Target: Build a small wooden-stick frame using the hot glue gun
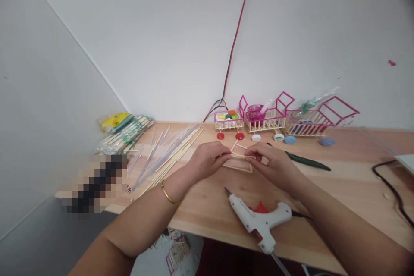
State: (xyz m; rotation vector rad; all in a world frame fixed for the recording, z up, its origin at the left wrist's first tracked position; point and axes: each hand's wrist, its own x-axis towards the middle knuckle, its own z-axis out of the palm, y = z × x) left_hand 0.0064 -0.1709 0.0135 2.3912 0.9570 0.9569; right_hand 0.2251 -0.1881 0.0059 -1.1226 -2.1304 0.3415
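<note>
Between my two hands is a small frame of thin wooden sticks (237, 169), just above the table. My left hand (210, 158) pinches its left side with thumb and fingertips. On the opposite side, my right hand (270, 161) closes its thumb and fingers on the same frame. One part of the frame points up and away from me, behind the fingertips. In front of my hands a white hot glue gun (258, 220) with a red trigger lies on its side, its nozzle pointing up and left.
Loose wooden sticks (176, 155) and clear glue sticks (155, 155) spread to the left, near packaged sticks (129, 133). Along the wall stand small stick carts (267, 125) with bottle-cap wheels. A dark green-handled tool (307, 161) lies right; a black cable (393, 183) curves beyond it.
</note>
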